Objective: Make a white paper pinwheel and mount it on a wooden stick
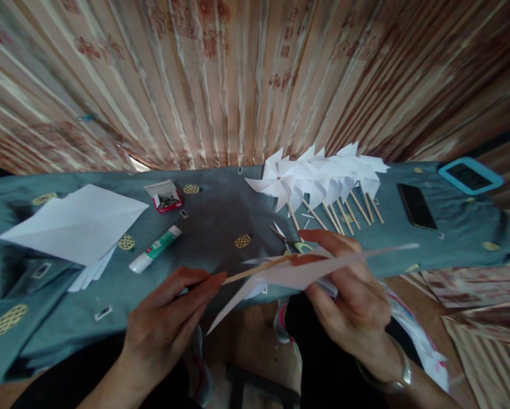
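Observation:
My left hand [173,318] pinches the end of a thin wooden stick [246,271]. That stick runs to the middle of a white paper pinwheel [299,275], held up above the table's front edge and seen nearly edge-on. Around the pinwheel's centre and blades, my right hand [348,289] is closed, a bracelet on its wrist. Where the stick meets the paper is partly covered by my fingers. Just behind the pinwheel lie scissors [302,247] with pale green handles, blades pointing away.
Several finished pinwheels [310,176] overlap in a row at the back. White paper sheets [79,221], a small red box [167,199] of pins or similar and a glue stick [156,249] lie left. A phone [415,205] and a blue-framed tablet [470,175] lie right. A curtain [220,85] hangs behind.

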A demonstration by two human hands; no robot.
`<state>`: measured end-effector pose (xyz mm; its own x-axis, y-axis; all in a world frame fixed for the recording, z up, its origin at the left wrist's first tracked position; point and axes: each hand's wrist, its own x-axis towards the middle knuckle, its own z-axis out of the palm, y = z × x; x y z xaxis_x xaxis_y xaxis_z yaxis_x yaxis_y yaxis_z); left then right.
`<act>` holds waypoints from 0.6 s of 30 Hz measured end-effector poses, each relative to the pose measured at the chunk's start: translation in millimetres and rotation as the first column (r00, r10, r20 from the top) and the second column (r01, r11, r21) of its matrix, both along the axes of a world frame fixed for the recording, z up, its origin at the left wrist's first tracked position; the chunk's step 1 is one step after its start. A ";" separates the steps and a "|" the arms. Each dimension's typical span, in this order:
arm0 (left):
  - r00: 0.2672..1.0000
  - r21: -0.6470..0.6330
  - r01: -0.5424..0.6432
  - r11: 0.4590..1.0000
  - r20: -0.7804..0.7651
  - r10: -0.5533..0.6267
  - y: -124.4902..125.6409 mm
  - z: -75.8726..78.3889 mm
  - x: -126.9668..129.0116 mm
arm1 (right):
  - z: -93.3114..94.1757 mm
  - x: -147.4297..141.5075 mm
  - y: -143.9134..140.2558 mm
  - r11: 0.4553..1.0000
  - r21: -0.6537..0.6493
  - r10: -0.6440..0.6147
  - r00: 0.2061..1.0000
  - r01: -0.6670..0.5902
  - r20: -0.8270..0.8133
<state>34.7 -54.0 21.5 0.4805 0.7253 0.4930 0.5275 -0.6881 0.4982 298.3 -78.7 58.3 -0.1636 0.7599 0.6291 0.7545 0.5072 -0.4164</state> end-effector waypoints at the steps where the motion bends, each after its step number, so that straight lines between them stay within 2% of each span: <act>1: 1.000 0.005 -0.002 1.000 -0.010 0.002 -0.5 0.3 0.2 | -0.7 -0.3 1.0 1.000 -0.028 -0.001 1.000 0.001 -0.026; 7: 1.000 0.041 -0.016 0.999 -0.002 0.016 0.1 4.9 4.6 | -5.4 -0.1 2.7 0.992 -0.128 -0.030 0.984 0.008 -0.175; 13: 0.999 0.123 -0.051 0.991 0.006 0.050 -3.8 3.3 0.4 | -3.2 4.7 -1.4 0.996 -0.053 0.077 0.997 -0.077 -0.008; 18: 0.999 0.041 -0.045 0.998 0.005 0.045 -13.3 -4.7 -9.8 | 0.9 4.2 -3.4 0.985 -0.087 0.153 0.987 -0.149 0.041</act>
<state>24.9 -67.3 16.9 0.4458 0.7250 0.5250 0.5562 -0.6839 0.4722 302.5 -82.2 59.2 -0.3082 0.7740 0.5531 0.6921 0.5814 -0.4278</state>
